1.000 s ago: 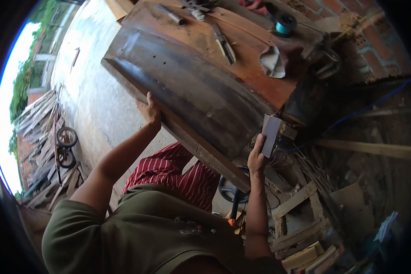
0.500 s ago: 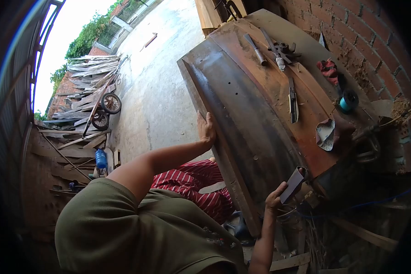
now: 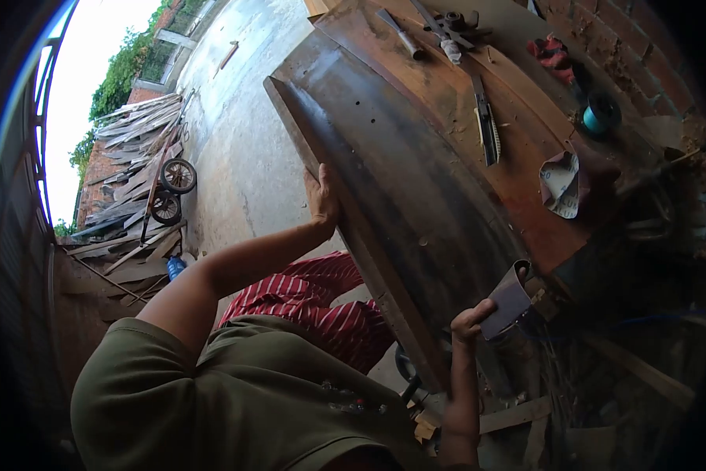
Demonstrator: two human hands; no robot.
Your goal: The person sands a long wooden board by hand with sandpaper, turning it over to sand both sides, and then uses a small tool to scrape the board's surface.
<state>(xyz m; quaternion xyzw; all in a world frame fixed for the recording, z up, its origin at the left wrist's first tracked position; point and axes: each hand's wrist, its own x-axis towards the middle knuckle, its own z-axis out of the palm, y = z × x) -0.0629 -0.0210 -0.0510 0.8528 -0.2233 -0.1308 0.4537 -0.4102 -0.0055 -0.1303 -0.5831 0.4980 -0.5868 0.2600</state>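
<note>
The palm of my left hand rests against the near edge of a long, dark wooden panel, its fingers stretched out along the raised edge strip. At the panel's lower right end, my right hand pinches a folded piece of sandpaper with a greyish face, held just beyond the wood. Two small dark holes and a pale, dusty patch show on the panel's upper part. Some of the right hand's fingers are hidden behind the sandpaper.
On the brown board lie a chisel-like tool, a utility knife, curled sandpaper, a red cloth and a teal roll. A brick wall stands at right; stacked planks and wheels lie left.
The view has shifted, so the panel and tools appear further left and mostly higher. The sandpaper in my right hand has turned, showing a broader face. My left hand remains on the panel's edge.
</note>
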